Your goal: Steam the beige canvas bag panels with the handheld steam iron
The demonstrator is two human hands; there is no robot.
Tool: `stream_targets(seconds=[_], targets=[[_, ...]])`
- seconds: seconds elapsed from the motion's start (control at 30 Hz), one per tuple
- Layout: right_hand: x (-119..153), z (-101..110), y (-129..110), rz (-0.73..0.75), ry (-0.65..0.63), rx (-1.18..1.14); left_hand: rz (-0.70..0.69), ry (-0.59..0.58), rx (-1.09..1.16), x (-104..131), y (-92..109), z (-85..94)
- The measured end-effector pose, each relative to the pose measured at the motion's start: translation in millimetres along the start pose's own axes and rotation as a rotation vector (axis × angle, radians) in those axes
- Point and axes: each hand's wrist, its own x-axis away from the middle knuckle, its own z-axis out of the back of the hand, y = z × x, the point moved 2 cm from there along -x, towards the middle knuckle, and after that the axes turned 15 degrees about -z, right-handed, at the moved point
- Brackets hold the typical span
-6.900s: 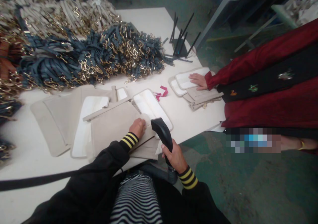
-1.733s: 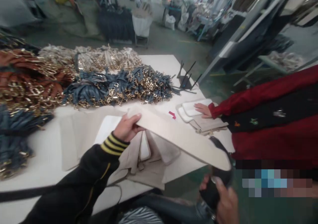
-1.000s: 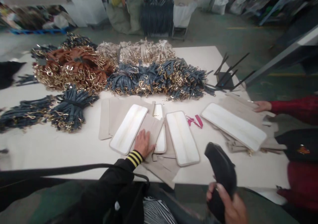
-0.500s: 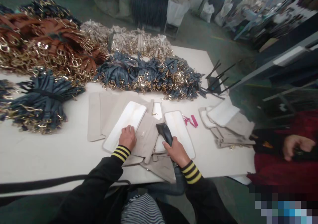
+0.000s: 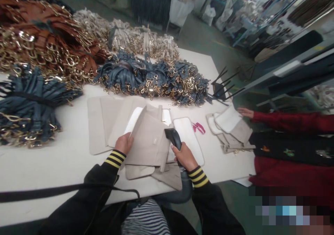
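My left hand (image 5: pixel 124 144) is closed on the left edge of a beige fabric bag piece (image 5: pixel 148 137). That edge is lifted, and a strip of white panel (image 5: pixel 134 118) shows at the fold. In my right hand (image 5: pixel 185 155) is a black handheld tool with a wide, flat head (image 5: pixel 172 136), fingers wrapped round its handle. Its head hovers at the right edge of the beige piece; I cannot tell whether they touch. Just right of the tool lies a flat white panel with a beige rim (image 5: pixel 186 129). More beige pieces (image 5: pixel 97 123) are spread underneath, to the left.
Bundles of dark blue straps (image 5: pixel 156 77), brown straps (image 5: pixel 49 37) and beige straps (image 5: pixel 141 40) with gold clasps line the table's back. A pink clip-like item (image 5: pixel 198 128) lies right of centre. A co-worker's hand (image 5: pixel 245 112) reaches to a beige stack (image 5: pixel 232 129).
My left hand has gone from lying on the white panel to holding the piece's edge, folding it up to the right. The co-worker's arm has extended to the right stack.
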Motion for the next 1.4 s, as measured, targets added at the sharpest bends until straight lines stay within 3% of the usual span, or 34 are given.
stream_targets(seconds=[0.2,0.37,0.6,0.83,1.03,1.4], targets=[[-12,-5,2,-0.004,0.022,-0.042,0.069,0.076,0.613,-1,-30,5.8],[-15,-6,-13,0.010,0.109,-0.118,0.175,0.072,0.869,-3,-41,2.1],[18,-33,-72,0.161,-0.073,0.055,0.211,0.042,0.944,2,-39,-4.6],[3,-53,-107,0.156,-0.069,0.122,0.205,0.064,1.044,16,-30,-18.1],[-8,-53,-118,0.160,-0.016,0.054,0.242,0.052,1.107,16,-32,-22.9],[-12,-56,-102,0.187,-0.131,0.069,0.335,0.143,1.149,15,-30,-31.7]])
